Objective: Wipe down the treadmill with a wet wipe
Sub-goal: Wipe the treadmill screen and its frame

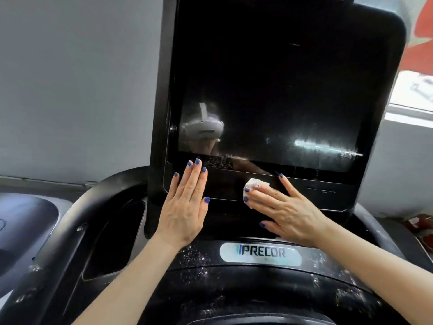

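The treadmill's tall black console screen (pixel 281 90) fills the middle of the head view, smeared with wet streaks near its lower edge. My left hand (pixel 185 205) lies flat with straight fingers on the lower left bezel. My right hand (pixel 283 207) presses a small folded white wet wipe (pixel 254 184) against the lower bezel, fingers spread flat over it; only the wipe's top and left edges show. Below the hands is the black dash with a silver Precor badge (pixel 260 252).
A dark cup-holder recess (pixel 112 242) sits in the left arm of the console. Another machine's grey housing (pixel 23 221) is at the far left. Grey wall behind, a bright window (pixel 414 90) at the right. Dust specks cover the lower dash.
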Motion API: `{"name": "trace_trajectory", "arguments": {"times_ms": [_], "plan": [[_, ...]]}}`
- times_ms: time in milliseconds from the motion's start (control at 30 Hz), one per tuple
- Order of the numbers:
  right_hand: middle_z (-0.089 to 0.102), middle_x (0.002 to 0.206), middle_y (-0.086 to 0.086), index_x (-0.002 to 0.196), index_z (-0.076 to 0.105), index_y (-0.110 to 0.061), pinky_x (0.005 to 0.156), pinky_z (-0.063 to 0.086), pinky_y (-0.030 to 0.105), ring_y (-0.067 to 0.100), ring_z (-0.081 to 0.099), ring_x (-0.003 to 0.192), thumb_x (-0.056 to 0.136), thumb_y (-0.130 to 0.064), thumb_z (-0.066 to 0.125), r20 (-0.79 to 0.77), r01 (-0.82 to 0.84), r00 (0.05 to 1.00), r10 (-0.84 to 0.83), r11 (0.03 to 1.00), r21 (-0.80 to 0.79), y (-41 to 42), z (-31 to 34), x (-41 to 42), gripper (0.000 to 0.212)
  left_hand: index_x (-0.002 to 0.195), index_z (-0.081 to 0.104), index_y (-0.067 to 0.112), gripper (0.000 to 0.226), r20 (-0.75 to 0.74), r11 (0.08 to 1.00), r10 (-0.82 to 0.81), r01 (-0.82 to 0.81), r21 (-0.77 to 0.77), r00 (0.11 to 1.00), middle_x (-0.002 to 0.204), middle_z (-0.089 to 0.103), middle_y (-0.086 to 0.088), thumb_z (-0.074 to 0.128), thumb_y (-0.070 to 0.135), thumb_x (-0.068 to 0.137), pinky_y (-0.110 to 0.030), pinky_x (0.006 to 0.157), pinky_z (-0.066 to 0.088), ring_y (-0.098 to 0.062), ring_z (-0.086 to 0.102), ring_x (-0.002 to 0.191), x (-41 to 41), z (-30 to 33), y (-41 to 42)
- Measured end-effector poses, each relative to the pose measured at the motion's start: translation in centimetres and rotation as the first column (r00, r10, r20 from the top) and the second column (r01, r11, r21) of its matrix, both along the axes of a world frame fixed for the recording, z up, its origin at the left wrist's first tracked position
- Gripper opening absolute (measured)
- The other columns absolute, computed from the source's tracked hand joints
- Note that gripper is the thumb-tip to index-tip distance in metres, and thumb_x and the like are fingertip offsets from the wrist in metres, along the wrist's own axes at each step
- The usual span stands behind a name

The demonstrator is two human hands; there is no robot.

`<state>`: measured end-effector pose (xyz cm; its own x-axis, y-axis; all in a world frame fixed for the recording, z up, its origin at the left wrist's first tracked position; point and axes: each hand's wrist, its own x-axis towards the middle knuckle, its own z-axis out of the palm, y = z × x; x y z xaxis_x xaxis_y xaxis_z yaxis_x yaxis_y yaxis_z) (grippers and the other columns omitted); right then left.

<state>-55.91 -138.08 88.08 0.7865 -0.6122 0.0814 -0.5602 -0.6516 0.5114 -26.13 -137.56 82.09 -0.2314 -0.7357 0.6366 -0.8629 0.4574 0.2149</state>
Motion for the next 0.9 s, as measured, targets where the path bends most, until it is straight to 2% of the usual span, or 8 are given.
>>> {"name": "trace_trajectory", "arguments": {"times_ms": [100,267,400,500,567,667,800,900], "plan": [[0.003,0.169,-0.011,0.161,0.016,-0.031,0.123,-0.007,0.056,0.010,0.001,0.155,0.100,-0.052,0.038,-0.049,-0.053,0.997,0.054,0.998,0.030,-1.9,1.4,-0.4,0.068,0.158,0.017,0.004,0.063,0.034,1.000,0.025,-0.025,0.000,0.999,0.168,0.011,-0.013,0.036,0.027,0.103,-0.040,0.128,0.002,-0.024,0.007,0.157,-2.9,-0.5,0.0],[0.005,0.169,-0.010,0.161,0.014,-0.031,0.123,-0.007,0.058,0.010,0.002,0.155,0.101,-0.049,0.031,-0.015,-0.035,0.999,0.035,0.999,-0.026,-6.0,5.4,0.2,0.065,0.159,0.015,0.006,0.064,0.159,0.988,0.154,-0.147,-0.055,0.975,0.168,0.010,-0.010,0.032,0.034,0.104,-0.043,0.127,0.003,-0.023,0.005,0.157,-4.1,-1.7,-0.4],[0.006,0.168,-0.010,0.160,0.014,-0.031,0.121,-0.014,0.057,0.010,0.003,0.155,0.103,-0.048,0.029,0.129,0.040,0.991,-0.030,0.996,-0.077,-8.7,8.2,0.8,0.061,0.159,0.014,0.007,0.063,0.174,0.981,0.184,-0.171,-0.089,0.967,0.170,0.000,-0.006,0.029,0.036,0.105,-0.043,0.127,0.002,-0.021,0.003,0.157,-4.2,-2.1,-0.6],[0.003,0.168,-0.009,0.161,0.011,-0.029,0.121,-0.011,0.060,0.010,0.001,0.155,0.105,-0.048,0.029,0.271,0.136,0.957,-0.102,0.985,-0.110,-9.2,8.5,1.3,0.061,0.159,0.015,0.007,0.062,0.168,0.978,0.198,-0.182,-0.102,0.966,0.170,-0.002,-0.005,0.028,0.036,0.105,-0.043,0.127,0.001,-0.021,0.002,0.157,-4.3,-2.3,-0.7],[0.002,0.169,-0.006,0.161,0.011,-0.027,0.121,-0.008,0.061,0.013,0.000,0.156,0.105,-0.050,0.029,0.300,0.138,0.948,-0.102,0.985,-0.103,-8.6,7.4,1.6,0.063,0.159,0.014,0.008,0.062,0.169,0.977,0.202,-0.186,-0.108,0.965,0.170,-0.002,-0.005,0.027,0.036,0.106,-0.043,0.127,0.001,-0.021,0.003,0.157,-4.3,-2.4,-0.8],[0.004,0.169,-0.005,0.161,0.014,-0.026,0.122,-0.009,0.059,0.014,0.000,0.156,0.103,-0.051,0.030,0.205,0.001,0.979,0.013,0.997,-0.071,-7.8,5.9,0.8,0.065,0.160,0.011,0.009,0.061,0.171,0.977,0.199,-0.180,-0.119,0.965,0.170,-0.001,-0.006,0.023,0.037,0.108,-0.043,0.127,0.002,-0.021,0.003,0.157,-4.3,-2.4,-0.8],[0.008,0.169,-0.008,0.159,0.017,-0.031,0.122,-0.004,0.062,0.012,0.007,0.155,0.101,-0.049,0.034,-0.026,-0.190,0.982,0.189,0.980,-0.062,-9.8,8.5,-1.1,0.064,0.161,0.008,0.010,0.060,0.173,0.977,0.195,-0.176,-0.120,0.965,0.170,0.001,-0.006,0.019,0.038,0.109,-0.044,0.127,0.005,-0.022,0.005,0.157,-4.3,-2.5,-0.8],[0.014,0.167,-0.008,0.157,0.023,-0.030,0.120,-0.001,0.066,0.012,0.015,0.153,0.099,-0.044,0.038,0.042,-0.146,0.988,0.151,0.984,-0.105,-12.7,12.1,-1.7,0.062,0.161,0.009,0.009,0.060,0.180,0.976,0.200,-0.181,-0.116,0.963,0.170,0.001,-0.007,0.018,0.038,0.109,-0.044,0.127,0.006,-0.022,0.006,0.157,-4.3,-2.5,-0.8]]}}
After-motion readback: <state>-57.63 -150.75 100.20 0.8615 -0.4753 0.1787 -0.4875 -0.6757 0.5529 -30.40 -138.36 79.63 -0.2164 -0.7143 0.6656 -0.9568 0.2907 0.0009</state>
